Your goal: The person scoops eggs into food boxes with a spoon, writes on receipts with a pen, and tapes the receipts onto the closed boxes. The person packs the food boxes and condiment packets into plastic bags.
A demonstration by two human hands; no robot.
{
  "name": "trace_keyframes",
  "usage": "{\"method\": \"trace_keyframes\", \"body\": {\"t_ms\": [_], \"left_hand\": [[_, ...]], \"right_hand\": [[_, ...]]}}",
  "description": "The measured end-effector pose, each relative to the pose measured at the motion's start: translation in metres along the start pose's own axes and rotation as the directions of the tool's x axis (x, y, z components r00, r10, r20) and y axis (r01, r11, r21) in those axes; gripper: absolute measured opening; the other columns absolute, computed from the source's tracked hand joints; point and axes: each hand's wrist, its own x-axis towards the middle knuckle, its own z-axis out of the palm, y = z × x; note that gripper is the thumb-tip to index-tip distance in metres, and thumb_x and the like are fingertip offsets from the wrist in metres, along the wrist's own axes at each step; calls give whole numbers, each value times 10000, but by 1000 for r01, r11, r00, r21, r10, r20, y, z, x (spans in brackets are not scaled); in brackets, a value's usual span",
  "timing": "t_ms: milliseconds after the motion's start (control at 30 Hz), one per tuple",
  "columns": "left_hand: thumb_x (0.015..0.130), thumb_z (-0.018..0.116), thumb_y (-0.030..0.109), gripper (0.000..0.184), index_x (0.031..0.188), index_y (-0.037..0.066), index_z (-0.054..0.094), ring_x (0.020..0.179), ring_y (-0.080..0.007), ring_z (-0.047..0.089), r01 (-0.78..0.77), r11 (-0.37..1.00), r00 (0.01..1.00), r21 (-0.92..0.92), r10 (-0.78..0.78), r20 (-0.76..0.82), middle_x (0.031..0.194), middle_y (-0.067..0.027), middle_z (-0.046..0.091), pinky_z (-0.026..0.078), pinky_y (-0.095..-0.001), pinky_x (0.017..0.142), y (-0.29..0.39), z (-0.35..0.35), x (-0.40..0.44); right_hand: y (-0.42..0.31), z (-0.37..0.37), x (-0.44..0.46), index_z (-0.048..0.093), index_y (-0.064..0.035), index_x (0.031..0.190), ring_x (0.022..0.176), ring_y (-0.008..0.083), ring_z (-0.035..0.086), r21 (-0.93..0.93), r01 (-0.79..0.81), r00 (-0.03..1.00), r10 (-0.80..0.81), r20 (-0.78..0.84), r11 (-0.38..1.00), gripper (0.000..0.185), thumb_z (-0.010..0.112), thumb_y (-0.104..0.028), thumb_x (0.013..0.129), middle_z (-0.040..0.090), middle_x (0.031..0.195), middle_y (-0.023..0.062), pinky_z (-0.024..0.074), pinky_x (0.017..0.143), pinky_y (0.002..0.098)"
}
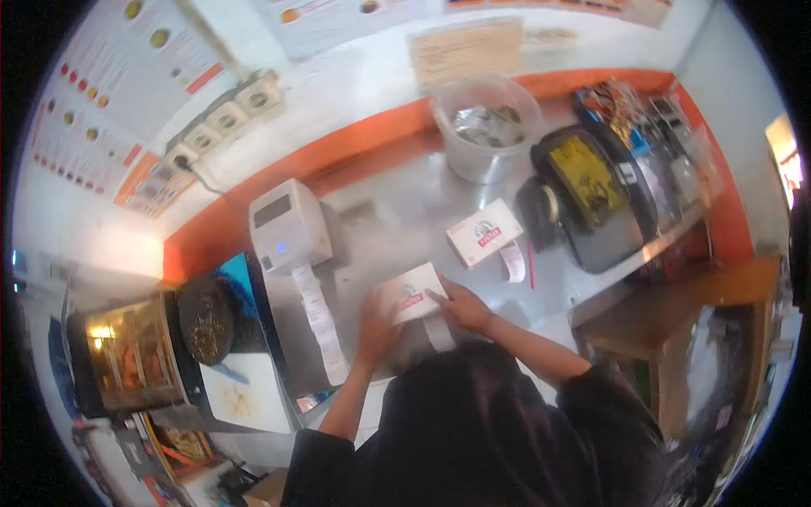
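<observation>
A small white cardboard box (404,296) with a red printed label and a dark logo is between my two hands over the metal counter. My left hand (377,328) grips its left side, slightly blurred. At the right end, my right hand (462,307) holds the box with fingers on the top edge. Below it hangs a pale paper strip (438,333); where it is attached is hidden. A second, similar box (485,233) lies beyond my right hand, with a curling paper strip (513,263) at its front and a thin red stick-like item (530,264) beside it.
A white label printer (291,226) stands at left, a long label strip (318,325) trailing from it. Behind are a clear plastic bucket (488,156) and a black container with yellow contents (589,179). A white board (245,394) and glass-fronted oven (131,355) stand left, wooden furniture (676,308) right.
</observation>
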Motion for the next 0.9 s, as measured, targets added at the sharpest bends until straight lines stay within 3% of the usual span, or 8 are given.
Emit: {"method": "trace_keyframes", "body": {"t_ms": [167,267,333,433,500,633,733,900], "left_hand": [[681,810,348,641,1233,122,577,1407,-425,302,-256,966,959,-15,256,121,1509,-232,325,236,-580,1132,18,-16,70],[590,850,320,653,1113,84,537,1337,-408,369,-86,980,937,-178,140,319,1472,-211,369,284,-549,1098,5,12,84],[554,858,302,665,1058,68,494,1276,-389,408,-81,990,965,-119,107,239,1420,-191,414,314,-519,1065,7,15,81],[549,857,301,674,1070,65,500,1292,-383,398,-65,994,974,-88,82,210,1412,-191,418,311,-515,1069,12,18,81],[544,860,302,681,1073,69,499,1293,-386,396,-33,991,965,-129,65,252,1405,-191,422,307,-516,1069,10,19,83],[534,867,306,697,1085,88,499,1300,-384,393,-13,992,944,-127,54,325,1406,-186,421,289,-522,1072,9,16,88],[533,864,300,686,1079,97,502,1298,-381,395,-5,997,957,-77,28,289,1412,-184,413,279,-526,1075,3,26,82],[573,820,265,579,1045,110,521,1270,-380,420,5,984,974,-176,35,224,1359,-181,457,303,-536,1035,14,8,83]], "right_hand": [[8,17,-5,483,-145,1425,1182,412,544,69,-190,979,184,87,979,547,598,-154,891,377,1492,240,445,1027,437],[10,-18,1,627,-100,1235,1057,366,625,43,-342,937,338,89,939,338,576,-193,913,625,1234,205,492,930,432],[30,-76,-10,690,-68,1058,1009,346,648,378,-354,854,461,-243,855,235,591,-207,897,670,1128,198,499,878,429],[87,-144,-41,680,-18,919,766,312,629,264,-573,441,563,-699,776,206,670,-214,857,601,763,172,499,717,442],[119,-163,-64,674,-8,923,847,395,619,76,-760,370,526,-765,645,244,651,-249,886,638,874,208,509,764,443],[176,-160,-92,667,-35,1016,852,311,632,380,-793,403,878,-260,476,262,660,-277,917,656,927,152,526,774,387],[162,-165,-116,676,-67,1004,842,135,626,998,-54,551,834,1,35,199,635,-256,956,658,943,48,523,781,283],[137,-133,-137,666,-33,906,806,135,616,864,-393,516,853,-76,315,211,648,-237,954,629,897,48,508,757,267]]}}
